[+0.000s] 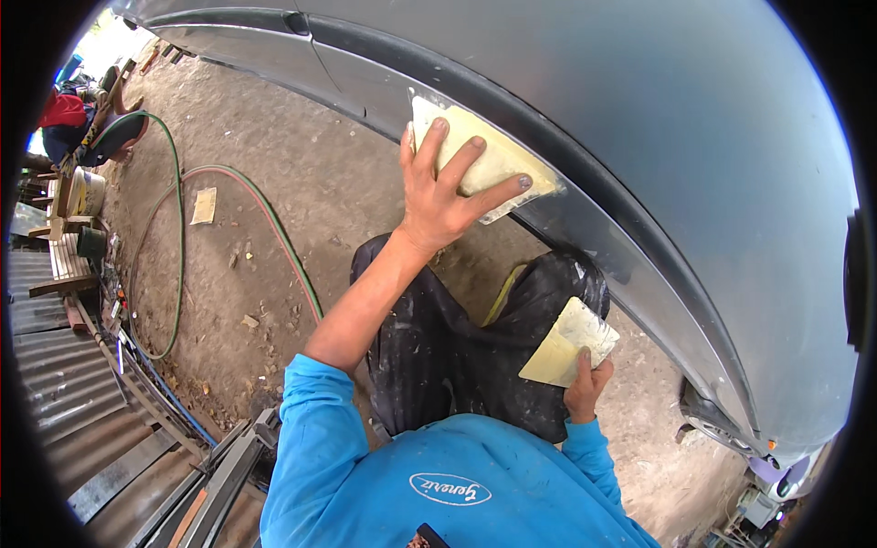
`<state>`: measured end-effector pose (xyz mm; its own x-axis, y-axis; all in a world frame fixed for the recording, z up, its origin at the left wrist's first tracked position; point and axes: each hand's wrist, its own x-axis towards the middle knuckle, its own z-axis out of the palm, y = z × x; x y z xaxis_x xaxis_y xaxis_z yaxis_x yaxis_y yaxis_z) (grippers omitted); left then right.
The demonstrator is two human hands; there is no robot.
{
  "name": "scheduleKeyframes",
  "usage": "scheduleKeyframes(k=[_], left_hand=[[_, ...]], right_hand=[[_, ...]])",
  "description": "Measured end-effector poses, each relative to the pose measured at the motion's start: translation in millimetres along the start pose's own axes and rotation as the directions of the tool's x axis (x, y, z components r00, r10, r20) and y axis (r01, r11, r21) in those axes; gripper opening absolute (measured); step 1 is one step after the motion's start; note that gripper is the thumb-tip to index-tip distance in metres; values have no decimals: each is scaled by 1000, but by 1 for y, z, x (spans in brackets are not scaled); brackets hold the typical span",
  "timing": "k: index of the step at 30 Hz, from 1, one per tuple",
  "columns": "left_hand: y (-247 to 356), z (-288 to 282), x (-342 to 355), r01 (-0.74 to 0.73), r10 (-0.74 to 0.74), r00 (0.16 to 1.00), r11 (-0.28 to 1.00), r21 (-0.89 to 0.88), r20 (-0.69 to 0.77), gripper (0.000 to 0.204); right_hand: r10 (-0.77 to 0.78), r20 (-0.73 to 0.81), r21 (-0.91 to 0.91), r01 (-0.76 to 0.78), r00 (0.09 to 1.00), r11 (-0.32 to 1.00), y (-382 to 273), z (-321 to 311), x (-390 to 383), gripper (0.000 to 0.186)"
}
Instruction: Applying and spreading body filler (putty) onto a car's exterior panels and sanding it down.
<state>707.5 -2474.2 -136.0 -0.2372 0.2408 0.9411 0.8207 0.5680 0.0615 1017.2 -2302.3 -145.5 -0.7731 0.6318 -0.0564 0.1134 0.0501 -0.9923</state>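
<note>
My left hand (443, 192) lies with its fingers spread over a pale yellow patch (475, 151), which looks like body filler, on the lower side of a grey car (603, 100). The patch sits just under the black trim strip (539, 128), and its edges are uneven. Above my right knee, my right hand (587, 385) pinches the corner of a flat yellow rectangular sheet (557, 352), thumb on top. Whitish smears cover the sheet's far end. Its underside and the fingers below it are mostly hidden.
A green and red hose (265, 215) loops over the dirt ground to the left. A small yellowish sheet (205, 205) lies inside the loop. Corrugated metal (68, 388), lengths of metal and wood, and a bucket (87, 192) line the left side. Another person (68, 123) is at the far left.
</note>
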Motion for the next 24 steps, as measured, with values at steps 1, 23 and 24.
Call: scheduleKeyframes(k=[1, 23, 24], left_hand=[[0, 2, -6, 5, -5, 1000, 1000, 4, 3, 35], [-15, -28, -10, 40, -38, 996, 999, -25, 78, 41], [-17, -28, -1, 22, -21, 998, 1000, -21, 61, 42]], right_hand=[[8, 14, -22, -8, 1000, 1000, 0, -1, -1, 31], [-35, -23, -42, 34, 999, 999, 7, 0, -2, 32], [-31, -32, -32, 30, 999, 999, 6, 1, -2, 31]])
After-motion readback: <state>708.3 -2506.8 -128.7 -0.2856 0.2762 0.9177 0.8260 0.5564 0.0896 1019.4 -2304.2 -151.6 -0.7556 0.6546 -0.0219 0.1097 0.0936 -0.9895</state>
